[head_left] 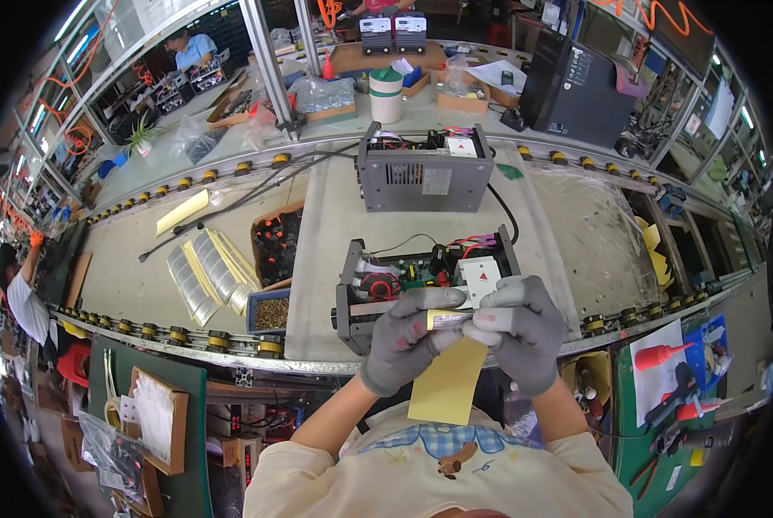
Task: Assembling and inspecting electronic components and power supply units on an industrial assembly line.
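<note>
My left hand point(404, 338), in a grey work glove, pinches a yellow sticker backing sheet point(445, 384) near its top edge. The sheet hangs down in front of my shirt. Along its upper end, a small silver label point(449, 319) shows between my hands. My right hand point(520, 328), gloved too, has its thumb and fingers closed on the label's right end. Just beyond my hands stands an uncovered grey power unit point(348, 298), with a green circuit board, red wires and a white plate point(480, 278) inside. My hands hide part of its near side.
A second uncovered unit point(425, 186) stands farther back on the pale board. To the left lie label sheets point(214, 272), a box of black parts point(277, 246), a blue bin of small brass-coloured parts point(271, 313) and a black cable point(231, 200). Rollers point(218, 338) line the conveyor's near edge.
</note>
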A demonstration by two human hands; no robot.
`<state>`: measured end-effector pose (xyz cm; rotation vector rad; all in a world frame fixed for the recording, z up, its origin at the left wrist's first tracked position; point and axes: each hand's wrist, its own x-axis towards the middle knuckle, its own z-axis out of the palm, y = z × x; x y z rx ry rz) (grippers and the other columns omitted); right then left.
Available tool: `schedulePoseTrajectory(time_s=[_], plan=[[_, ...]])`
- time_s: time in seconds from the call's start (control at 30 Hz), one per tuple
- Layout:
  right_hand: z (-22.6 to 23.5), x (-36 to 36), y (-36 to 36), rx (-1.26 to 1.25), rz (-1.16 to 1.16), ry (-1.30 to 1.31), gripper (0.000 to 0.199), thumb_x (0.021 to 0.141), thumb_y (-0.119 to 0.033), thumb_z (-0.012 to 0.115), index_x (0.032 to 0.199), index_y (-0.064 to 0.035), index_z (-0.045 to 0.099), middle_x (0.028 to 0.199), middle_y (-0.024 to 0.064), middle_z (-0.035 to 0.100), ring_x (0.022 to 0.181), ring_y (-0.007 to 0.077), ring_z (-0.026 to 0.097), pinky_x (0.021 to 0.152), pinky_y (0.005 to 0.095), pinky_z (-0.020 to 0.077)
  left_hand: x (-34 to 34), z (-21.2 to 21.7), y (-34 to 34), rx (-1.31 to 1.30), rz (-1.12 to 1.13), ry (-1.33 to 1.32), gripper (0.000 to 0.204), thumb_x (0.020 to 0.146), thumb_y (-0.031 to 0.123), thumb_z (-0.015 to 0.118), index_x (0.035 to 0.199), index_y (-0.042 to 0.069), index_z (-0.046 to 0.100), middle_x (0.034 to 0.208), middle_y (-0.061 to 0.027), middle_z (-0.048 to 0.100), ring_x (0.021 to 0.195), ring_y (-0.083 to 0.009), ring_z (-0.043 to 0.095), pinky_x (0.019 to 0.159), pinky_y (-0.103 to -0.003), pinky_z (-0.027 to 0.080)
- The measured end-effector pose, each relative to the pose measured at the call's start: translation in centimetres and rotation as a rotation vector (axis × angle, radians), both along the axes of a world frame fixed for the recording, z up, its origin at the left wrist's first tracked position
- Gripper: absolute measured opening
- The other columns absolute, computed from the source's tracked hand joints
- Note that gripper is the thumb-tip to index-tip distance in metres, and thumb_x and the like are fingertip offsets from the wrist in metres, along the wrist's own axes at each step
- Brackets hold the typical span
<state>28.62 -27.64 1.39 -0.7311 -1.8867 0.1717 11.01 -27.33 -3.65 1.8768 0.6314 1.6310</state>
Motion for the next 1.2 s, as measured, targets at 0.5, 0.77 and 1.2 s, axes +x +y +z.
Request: schedulePoseTrajectory(time_s=[0.5, 0.77, 1.2], plan=[[1.3, -1.3, 1.2, 0.007, 0.048, -0.100, 0.023, 0.065, -0.024, 0.077, 0.082, -0.0155, 0.065, 0.085, -0.0002, 0.063, 0.075, 0.0204, 0.056, 0.070, 0.0333, 0.0425, -0.3, 0.7, 0.8, 0.042, -0.027, 0.057, 0.033, 0.075, 0.004, 0.072, 0.106, 0.007, 0.062, 0.119, -0.0100, 0.053, 0.099, -0.0229, 0.058, 0.081, -0.031, 0.051], [1.7, -0.9, 2.1, 0.388, -0.181, -0.226, 0.022, 0.068, -0.023, 0.072, 0.088, -0.0195, 0.063, 0.092, -0.0023, 0.062, 0.082, 0.0181, 0.057, 0.085, 0.0400, 0.0462, -1.6, 1.1, -0.7, -0.162, -0.080, 0.140, 0.025, 0.080, 0.019, 0.069, 0.100, 0.004, 0.066, 0.105, -0.0116, 0.060, 0.094, -0.0207, 0.061, 0.078, -0.029, 0.050], [2.1, -2.8, 3.6, 0.567, -0.140, -0.352, 0.031, 0.071, -0.029, 0.070, 0.098, -0.0170, 0.060, 0.100, -0.0013, 0.060, 0.086, 0.0178, 0.058, 0.083, 0.0393, 0.0441, -1.5, 1.4, -0.8, -0.162, -0.042, 0.037, 0.019, 0.088, 0.015, 0.056, 0.097, 0.001, 0.066, 0.102, -0.0147, 0.062, 0.086, -0.0252, 0.062, 0.076, -0.031, 0.048]])
